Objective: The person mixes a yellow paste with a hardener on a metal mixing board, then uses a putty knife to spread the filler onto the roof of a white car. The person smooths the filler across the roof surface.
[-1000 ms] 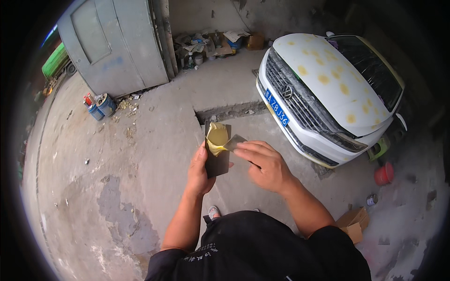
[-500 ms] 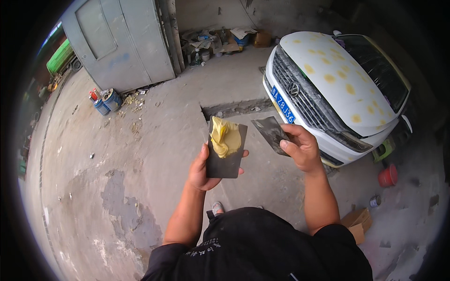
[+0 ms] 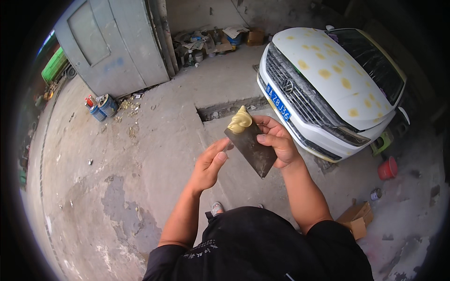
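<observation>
My right hand (image 3: pixel 280 143) is closed on a dark flat putty spreader (image 3: pixel 255 152), thumb on its face and fingers behind. The spreader is tilted, one corner pointing down toward me. A thick lump of yellow-beige putty (image 3: pixel 240 121) sits at its far left end. Close to the spreader's left edge is my left hand (image 3: pixel 209 164), fingers curled and thumb up. What the left hand grips is hidden or edge-on; the dark board it held earlier cannot be made out separately.
A white car (image 3: pixel 323 79) with yellow patches on its hood stands at the right. A recessed trench (image 3: pixel 229 110) lies in the concrete floor ahead. Paint cans (image 3: pixel 108 105) stand by a grey metal door (image 3: pixel 112 47). A red bucket (image 3: pixel 387 168) and cardboard box (image 3: pixel 357 219) are at right.
My hands have come together. The right hand has moved left with the spreader, and putty now shows at its end. The left hand has turned, its board no longer facing me.
</observation>
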